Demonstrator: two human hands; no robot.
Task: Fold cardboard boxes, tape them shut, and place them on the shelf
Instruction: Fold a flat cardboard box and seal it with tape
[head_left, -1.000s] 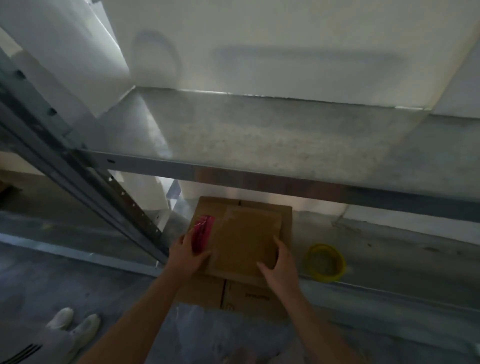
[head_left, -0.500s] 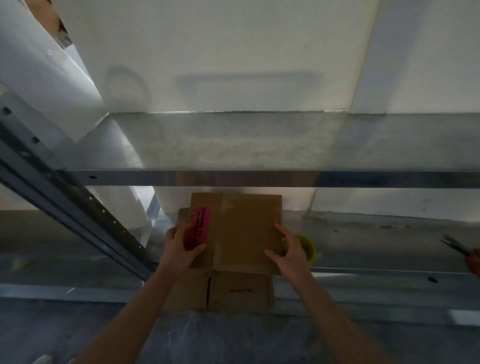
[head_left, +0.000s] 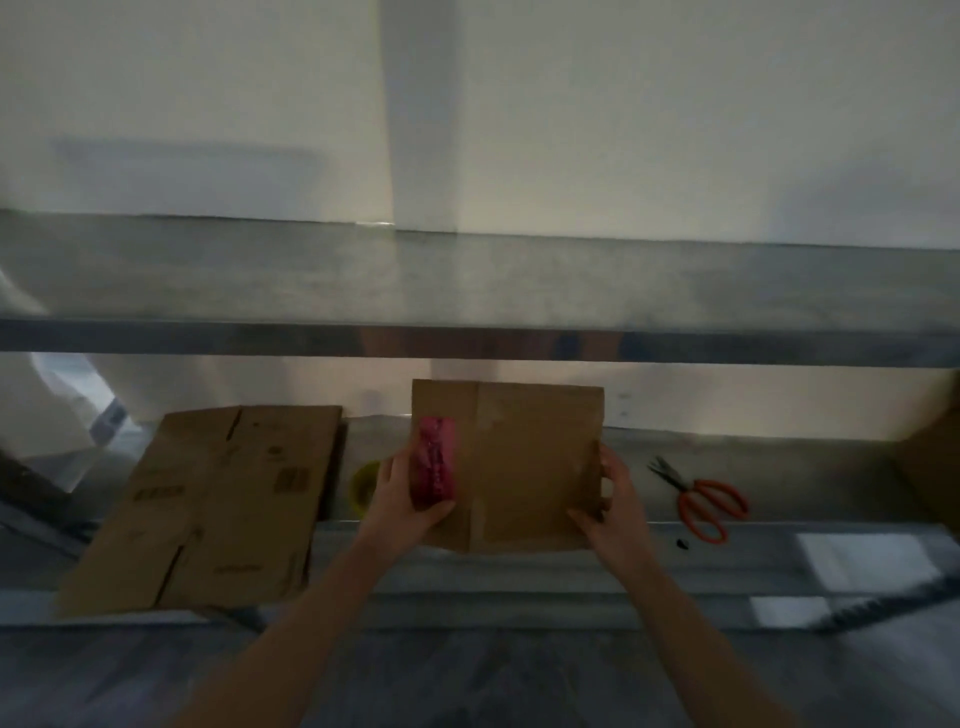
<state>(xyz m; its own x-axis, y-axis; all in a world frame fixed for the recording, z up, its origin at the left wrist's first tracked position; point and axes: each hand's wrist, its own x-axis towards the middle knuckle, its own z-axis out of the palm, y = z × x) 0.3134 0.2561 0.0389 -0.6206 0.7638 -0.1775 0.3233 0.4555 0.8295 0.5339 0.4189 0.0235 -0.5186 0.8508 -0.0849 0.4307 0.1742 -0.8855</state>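
- The left hand (head_left: 402, 499) is curled round the lower end of a pink-red oblong object (head_left: 434, 460), taken to be a tape dispenser, and clamps it against the left side of the box top.
- The right hand (head_left: 615, 506) grips the right edge of the small brown taped cardboard box (head_left: 535, 467), with the thumb on top and the fingers wrapped round the side.
- The box is thus held between both hands, at 3 o'clock from the left hand and 9 o'clock from the right. Neither hand is nearer.
- The box's taped seam and the pink-red object's long axis both run from 12 to 6 o'clock.
- The box is seen over the front edge of the grey metal lower shelf (head_left: 805, 467). Whether it rests there or is lifted cannot be told.
- The grey upper shelf board (head_left: 467, 280) lies at 12 o'clock from the grip, beyond its metal front rail (head_left: 467, 340). If the box is meant for it, a lift up and forward over that rail is judged to be needed.
- A yellow tape roll (head_left: 363, 486) lies just beside the left hand at 9 o'clock, partly hidden.
- A stack of flat unfolded brown cardboard (head_left: 218, 499) lies farther out at 9 o'clock.
- Orange-handled scissors (head_left: 698, 501) lie near the right hand at 3 o'clock.
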